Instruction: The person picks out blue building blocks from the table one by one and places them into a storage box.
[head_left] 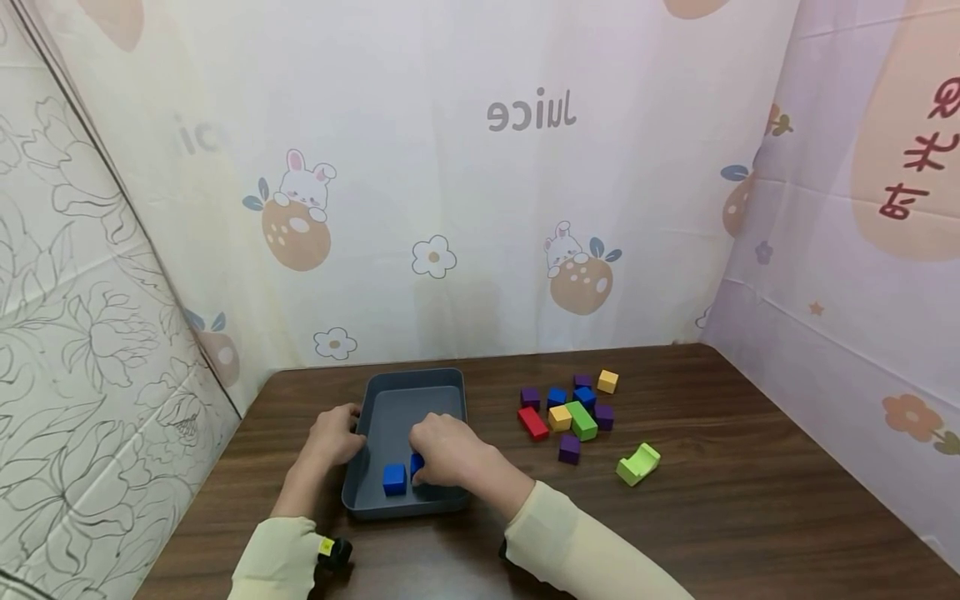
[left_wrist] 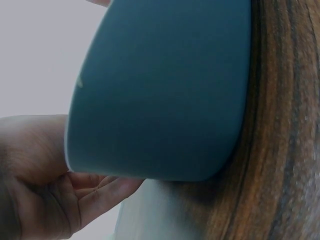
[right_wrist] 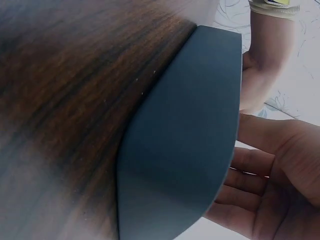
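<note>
A dark grey tray (head_left: pixel 390 381) lies on the table, its outer wall (left_wrist: pixel 165 90) filling much of the left wrist view. My left hand (head_left: pixel 335 435) grips the tray's left rim. Inside the tray, my right hand (head_left: pixel 448 450) pinches a blue block (head_left: pixel 416 464), which its fingers partly cover. Just left of that block sits a blue cube (head_left: pixel 394 480) on the tray floor. In the right wrist view, the tray wall (right_wrist: pixel 180 130) hides the fingertips of my right hand (right_wrist: pixel 280 175) and the block.
Right of the tray, several loose blocks lie on the wooden table (head_left: pixel 720 467): purple cubes (head_left: pixel 569 449), blue cubes (head_left: pixel 557 398), yellow cubes (head_left: pixel 607 382), a red block (head_left: pixel 533 423) and a green block (head_left: pixel 581 421). Nearer stands a curved light-green block (head_left: pixel 638 465). Printed curtains (head_left: pixel 465 183) enclose the table.
</note>
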